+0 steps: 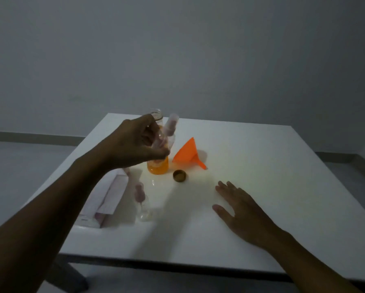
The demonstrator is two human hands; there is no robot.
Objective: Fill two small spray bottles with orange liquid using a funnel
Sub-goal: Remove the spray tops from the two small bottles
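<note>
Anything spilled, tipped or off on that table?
The orange funnel lies on its side right of the open jar of orange liquid, not in any bottle. A brown lid sits upturned in front. No spill visible, though the frame is dim.

- We see 2 hands, both bare: the left hand and the right hand.
- The left forearm is bare from the wrist to the frame's edge.
- The right forearm is likewise bare along all we see of it.
- Dim light leaves us unable to tell nails or finer marks.
</note>
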